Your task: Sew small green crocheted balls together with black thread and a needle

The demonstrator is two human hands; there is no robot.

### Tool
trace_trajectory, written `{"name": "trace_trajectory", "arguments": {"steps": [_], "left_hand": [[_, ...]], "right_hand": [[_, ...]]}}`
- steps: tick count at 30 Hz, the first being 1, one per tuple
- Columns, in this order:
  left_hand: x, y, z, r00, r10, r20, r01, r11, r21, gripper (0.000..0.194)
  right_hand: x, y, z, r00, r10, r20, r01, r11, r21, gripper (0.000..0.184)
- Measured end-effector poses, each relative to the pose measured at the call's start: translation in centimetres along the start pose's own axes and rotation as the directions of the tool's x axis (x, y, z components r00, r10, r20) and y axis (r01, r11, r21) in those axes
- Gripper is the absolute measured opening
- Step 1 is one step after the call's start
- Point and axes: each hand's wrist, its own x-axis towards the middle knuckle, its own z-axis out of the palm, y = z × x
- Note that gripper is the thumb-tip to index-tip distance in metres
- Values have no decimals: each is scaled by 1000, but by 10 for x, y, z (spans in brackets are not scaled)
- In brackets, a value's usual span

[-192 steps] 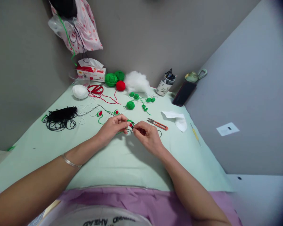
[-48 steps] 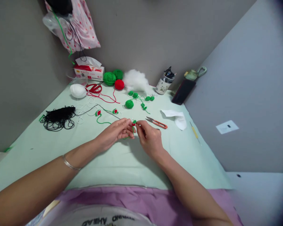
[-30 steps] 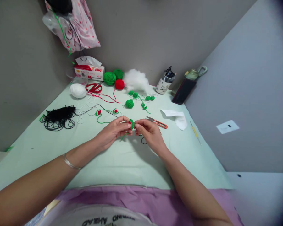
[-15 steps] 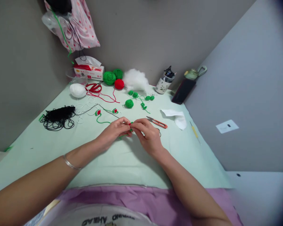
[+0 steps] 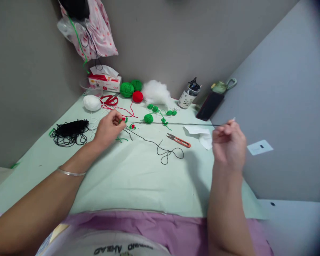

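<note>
My left hand (image 5: 109,129) is closed, pinching a small red and green crochet piece (image 5: 124,120) over the left part of the table. From that piece a black thread (image 5: 181,123) runs taut to the right. My right hand (image 5: 229,142) is raised at the far right with its fingers closed on the thread's end; a small pale tip shows above the fingers, too small to name. Another red and green crochet piece (image 5: 132,126) lies just beside my left hand. A loose tail of black thread (image 5: 165,154) curls on the table between my hands.
Orange-handled thread snips (image 5: 179,140) and a white tissue (image 5: 201,135) lie under the taut thread. Behind are a small green yarn ball (image 5: 148,118), a red yarn ball (image 5: 137,96), white stuffing (image 5: 156,93) and a phone (image 5: 211,105). A black yarn bundle (image 5: 70,132) lies left.
My hands were together at the middle. My right hand has swung far right and up, drawing the black thread straight, while my left hand moved left with the crochet piece.
</note>
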Motion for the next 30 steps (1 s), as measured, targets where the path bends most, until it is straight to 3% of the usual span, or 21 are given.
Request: {"name": "trace_trajectory", "arguments": {"steps": [2, 3, 5, 7, 10, 13, 16, 19, 22, 26, 30], "left_hand": [[8, -7, -7, 995, 24, -97, -16, 996, 85, 15], [10, -9, -8, 994, 27, -109, -17, 996, 89, 15], [8, -8, -6, 997, -10, -77, 11, 1000, 16, 15], [1, -2, 2, 996, -86, 36, 91, 982, -168, 16], [-14, 9, 16, 953, -157, 261, 253, 885, -392, 24], [-26, 15, 26, 912, -169, 373, 333, 836, -437, 31], [-33, 16, 32, 895, -160, 415, 354, 823, -445, 32], [-39, 18, 35, 877, -144, 459, 362, 825, -434, 32], [-44, 21, 38, 862, -133, 489, 364, 834, -415, 30], [-48, 25, 40, 850, -108, 515, 344, 855, -388, 28], [-49, 26, 40, 851, -119, 511, 344, 862, -371, 29]], "right_hand": [[18, -5, -30, 977, -78, -200, 78, 997, -10, 15], [24, -7, -40, 967, -85, -242, 83, 996, -19, 19], [27, -7, -48, 951, -125, -281, 114, 992, -54, 20], [22, -5, -39, 949, -173, -262, 157, 984, -82, 14], [0, 4, -2, 979, -163, -126, 139, 974, -177, 11], [-33, 14, 40, 989, -49, 139, 101, 912, -398, 12], [-65, 24, 68, 902, -28, 430, 294, 769, -567, 8], [-86, 33, 79, 789, -22, 614, 504, 594, -627, 13], [-94, 40, 81, 717, -16, 697, 625, 458, -632, 17], [-94, 42, 81, 696, 17, 717, 663, 367, -652, 19], [-93, 41, 80, 677, 26, 735, 686, 341, -643, 19]]}}
